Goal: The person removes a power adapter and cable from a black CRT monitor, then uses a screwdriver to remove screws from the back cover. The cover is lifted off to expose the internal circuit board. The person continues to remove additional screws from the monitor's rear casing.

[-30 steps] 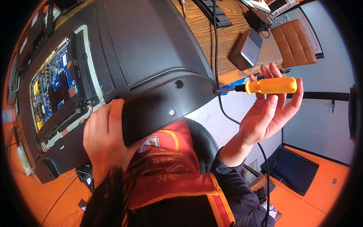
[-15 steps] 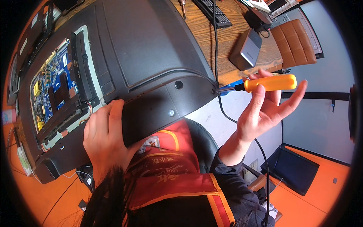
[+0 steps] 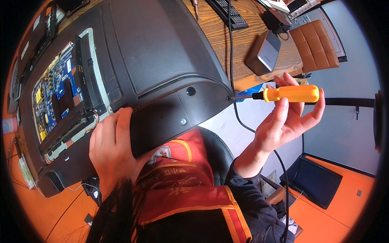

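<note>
A large black plastic housing (image 3: 162, 44), which looks like the back of a display, lies across the table's near edge. Through a rectangular opening at its left shows a blue circuit board (image 3: 65, 97). My left hand (image 3: 111, 141) grips the near edge, fingers on top and thumb hidden. My right hand (image 3: 283, 125) has thumb and fingers closed round the yellow handle of a screwdriver (image 3: 291, 94). The shaft lies nearly level, its tip at a hole in the housing's right corner. A round dark hole (image 3: 191, 91) and a shiny round fastener (image 3: 183, 121) sit on the near side.
On the wooden table (image 3: 227, 44) stand a grey box-shaped device (image 3: 264, 52) and a black adapter (image 3: 277, 21), with a black slotted strip (image 3: 227, 14) farther back. A black cable (image 3: 231, 44) passes the housing's right corner and hangs down. A brown chair back (image 3: 314, 46) stands beyond.
My right fingers have shifted round the handle, and the thumb is lower. The screwdriver's handle has dropped slightly, while its tip stays at the corner hole. My left hand and the housing look still.
</note>
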Available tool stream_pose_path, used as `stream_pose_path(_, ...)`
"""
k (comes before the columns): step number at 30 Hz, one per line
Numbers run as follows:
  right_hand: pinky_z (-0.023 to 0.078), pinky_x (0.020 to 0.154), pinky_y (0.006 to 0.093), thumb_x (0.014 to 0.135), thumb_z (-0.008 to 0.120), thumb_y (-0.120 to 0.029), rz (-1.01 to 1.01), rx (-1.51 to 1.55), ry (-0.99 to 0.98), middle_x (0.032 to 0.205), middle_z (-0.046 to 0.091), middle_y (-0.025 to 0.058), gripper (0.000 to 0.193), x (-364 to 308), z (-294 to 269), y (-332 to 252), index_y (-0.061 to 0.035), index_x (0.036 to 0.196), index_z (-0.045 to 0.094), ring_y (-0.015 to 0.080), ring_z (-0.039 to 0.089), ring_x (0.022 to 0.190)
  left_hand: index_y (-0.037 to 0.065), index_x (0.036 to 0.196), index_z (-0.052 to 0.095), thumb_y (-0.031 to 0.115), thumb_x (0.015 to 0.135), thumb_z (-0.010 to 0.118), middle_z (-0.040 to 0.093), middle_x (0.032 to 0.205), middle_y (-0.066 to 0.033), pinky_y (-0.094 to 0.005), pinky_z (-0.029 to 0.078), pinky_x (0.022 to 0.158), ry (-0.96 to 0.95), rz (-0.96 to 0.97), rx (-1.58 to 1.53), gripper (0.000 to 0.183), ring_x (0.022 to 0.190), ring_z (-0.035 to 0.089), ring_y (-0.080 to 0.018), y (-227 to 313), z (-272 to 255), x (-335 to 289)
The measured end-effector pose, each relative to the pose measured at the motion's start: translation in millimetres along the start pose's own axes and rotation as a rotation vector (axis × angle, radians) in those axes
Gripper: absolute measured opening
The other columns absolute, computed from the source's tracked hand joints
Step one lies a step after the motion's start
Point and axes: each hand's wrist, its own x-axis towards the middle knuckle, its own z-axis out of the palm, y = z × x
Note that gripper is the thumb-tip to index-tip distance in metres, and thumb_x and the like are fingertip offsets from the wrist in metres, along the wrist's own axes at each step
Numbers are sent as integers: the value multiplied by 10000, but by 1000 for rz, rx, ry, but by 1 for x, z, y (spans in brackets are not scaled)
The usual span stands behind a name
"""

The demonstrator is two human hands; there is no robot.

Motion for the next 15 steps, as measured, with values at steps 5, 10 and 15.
stream_pose_path(5, 475, 802, 339, 759, 604, 38, 15, -64, 41, 1029, 547, 183, 707, 0, -1, -3, -94, 1322, 196, 232, 575, 902, 40, 1138, 468, 191, 480, 812, 504, 1032, -130, -401, 419, 793, 6, 3, 9, 758, 946, 496, -330, 0, 0, 0)
stream_pose_path(10, 497, 783, 349, 828, 532, 24, 73, 162, 35, 1024, 550, 197, 605, -1, 0, -4, -141, 1322, 227, 216, 596, 856, 41, 1136, 472, 194, 483, 812, 506, 1035, -128, -400, 418, 802, 0, -4, 9, 752, 954, 498, -326, 0, 0, 0)
stream_pose_path(15, 484, 781, 339, 798, 550, 46, -61, -137, 67, 1020, 554, 221, 647, 0, -1, -2, -132, 1313, 201, 246, 591, 869, 41, 1141, 467, 194, 488, 810, 504, 1040, -124, -398, 417, 813, -20, -19, 10, 753, 963, 499, -319, 1, -1, 0)
